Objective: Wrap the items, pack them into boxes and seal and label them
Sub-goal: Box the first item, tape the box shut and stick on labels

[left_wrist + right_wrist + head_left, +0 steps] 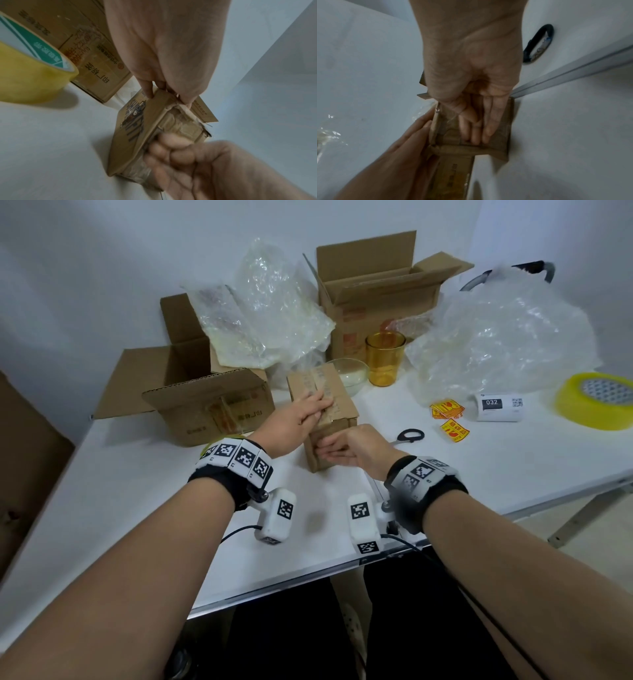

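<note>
Box: a small brown cardboard box with clear tape along its top (322, 402) stands on the white surface (137, 508) at the centre of the head frame, its near end face towards the person.
Left hand: the left hand (301, 412) lies flat on the taped top, fingers straight, pressing down; nothing is gripped.
Right hand: the right hand (346, 448) is at the near end face, fingers extended against the cardboard where tape folds over the edge (481, 128); it looks to be smoothing rather than gripping.
Step in hand: judged to be sealing, rubbing the tape end down onto the end face.
Doing it well: keep the top hand's weight steady so the box cannot slide, stroke from the top edge downwards so no air or crease is trapped, and press the corners, where the tape looks wrinkled in the left wrist view.
Supplies: yellow tape roll (596, 400) at the right edge; yellow stickers (447, 409), a white label roll (498, 407) and black-handled scissors (409, 436) right of centre.
Waiting items: an amber glass tumbler (383, 359) and a clear glass bowl (349, 373) just behind the box, unwrapped, amid bubble wrap (496, 337) and open cartons (205, 402).
</note>
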A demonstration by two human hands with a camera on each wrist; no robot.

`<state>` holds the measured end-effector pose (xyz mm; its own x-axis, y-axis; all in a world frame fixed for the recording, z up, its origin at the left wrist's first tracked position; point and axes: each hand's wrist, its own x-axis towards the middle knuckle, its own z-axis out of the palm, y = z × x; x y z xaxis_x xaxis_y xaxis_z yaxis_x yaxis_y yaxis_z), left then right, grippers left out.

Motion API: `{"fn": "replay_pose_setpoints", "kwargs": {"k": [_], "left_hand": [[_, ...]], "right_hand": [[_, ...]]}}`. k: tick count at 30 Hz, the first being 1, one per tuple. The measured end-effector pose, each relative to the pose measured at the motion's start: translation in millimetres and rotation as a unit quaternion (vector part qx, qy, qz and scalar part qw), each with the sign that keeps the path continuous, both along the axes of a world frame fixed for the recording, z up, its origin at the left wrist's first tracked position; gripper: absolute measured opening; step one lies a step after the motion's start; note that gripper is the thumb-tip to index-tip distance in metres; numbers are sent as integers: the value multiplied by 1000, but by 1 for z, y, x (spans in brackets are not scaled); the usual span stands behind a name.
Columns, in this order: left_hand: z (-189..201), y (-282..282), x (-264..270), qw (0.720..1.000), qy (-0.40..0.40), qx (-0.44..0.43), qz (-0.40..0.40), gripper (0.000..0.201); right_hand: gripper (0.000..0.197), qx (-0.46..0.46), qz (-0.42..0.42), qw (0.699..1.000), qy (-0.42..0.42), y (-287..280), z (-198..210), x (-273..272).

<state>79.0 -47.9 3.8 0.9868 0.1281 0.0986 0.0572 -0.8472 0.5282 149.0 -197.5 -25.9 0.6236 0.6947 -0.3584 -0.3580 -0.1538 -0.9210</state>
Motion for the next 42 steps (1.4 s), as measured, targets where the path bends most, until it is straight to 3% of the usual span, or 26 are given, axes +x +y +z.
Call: {"fn": "replay_pose_setpoints", "kwargs": {"k": [4,9,11,14,17,19,21,25,30,33,37,42], "left_hand": [[-3,-6,0,1000,-4,12,16,43],[-1,-14,1,999,-18,-2,39,42],[2,-18,-1,998,-2,33,54,42],[6,-27,-7,985,35,153,74,47],[13,-22,-17,986,15,153,72,48],[13,-9,-22,985,11,159,66,52],[6,2,-25,981,42,179,65,63],[-12,4,-25,973,53,213,66,75],[-11,19,-30,966,52,252,29,70],[-13,28,-39,974,21,226,19,67],[-20,24,-49,982,-15,170,80,64],[-13,16,-45,969,12,218,113,64]], "right_hand": [[26,-108,-7,993,-46,-16,-5,5],[27,-14,59,996,-64,-13,14,5],[23,-38,17,997,-71,-9,17,7],[21,-93,-87,986,-112,-13,10,25],[25,-92,-208,955,-191,-20,6,40],[26,-98,-240,929,-262,-19,9,41],[25,-98,-202,922,-316,-11,17,33],[58,-96,-76,936,-329,16,18,12],[53,-105,-33,935,-338,20,12,14],[49,-100,-34,933,-343,18,9,18],[49,-95,-85,938,-321,21,4,20],[43,-91,-107,944,-298,28,8,24]]}}
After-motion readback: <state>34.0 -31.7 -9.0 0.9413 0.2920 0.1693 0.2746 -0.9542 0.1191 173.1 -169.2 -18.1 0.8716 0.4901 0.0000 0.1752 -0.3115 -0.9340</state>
